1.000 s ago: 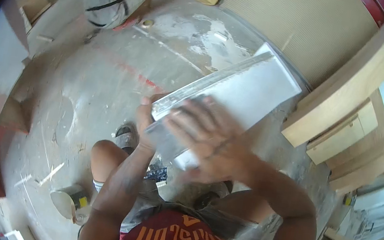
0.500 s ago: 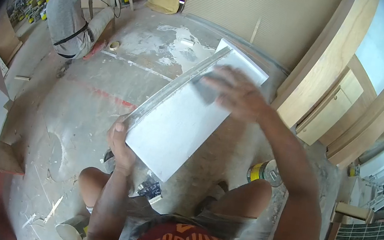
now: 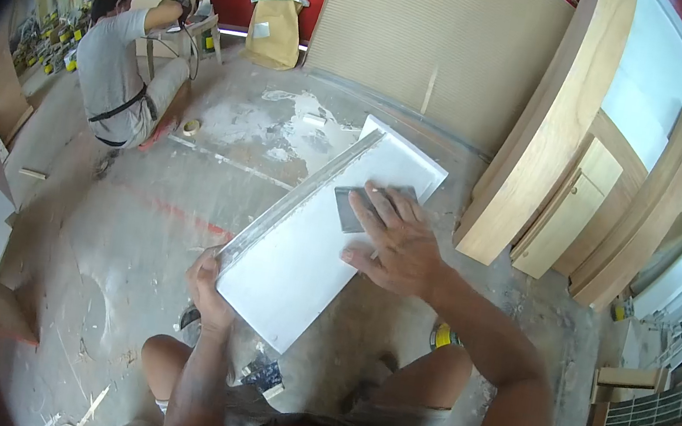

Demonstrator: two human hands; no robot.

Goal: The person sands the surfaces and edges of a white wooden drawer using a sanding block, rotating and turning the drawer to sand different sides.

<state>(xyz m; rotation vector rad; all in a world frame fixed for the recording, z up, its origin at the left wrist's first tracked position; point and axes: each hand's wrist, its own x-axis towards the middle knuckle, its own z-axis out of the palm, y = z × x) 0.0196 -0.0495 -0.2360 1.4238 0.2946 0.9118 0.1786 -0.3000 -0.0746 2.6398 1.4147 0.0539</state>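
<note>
A long white panel (image 3: 292, 272) with a raised edge along its left side slants away from me above my knees. My left hand (image 3: 211, 289) grips its near left corner, the thumb on top and the fingers wrapped round the edge. Near the far end, my right hand (image 3: 397, 237) presses a flat grey sheet (image 3: 350, 211) against the white face. The fingers lie over the sheet, and its left part shows beyond them.
A co-worker (image 3: 121, 61) sits at the far left by a small table. A tan paper bag (image 3: 275, 31) stands against the red wall. Curved wooden pieces (image 3: 547, 129) lean at the right. A tape roll (image 3: 191, 127) and a can (image 3: 445, 337) are on the floor.
Over the last second my right hand has moved with the grey sheet from the panel's near end to its far end. My left hand keeps hold of the near corner. The view has shifted.
</note>
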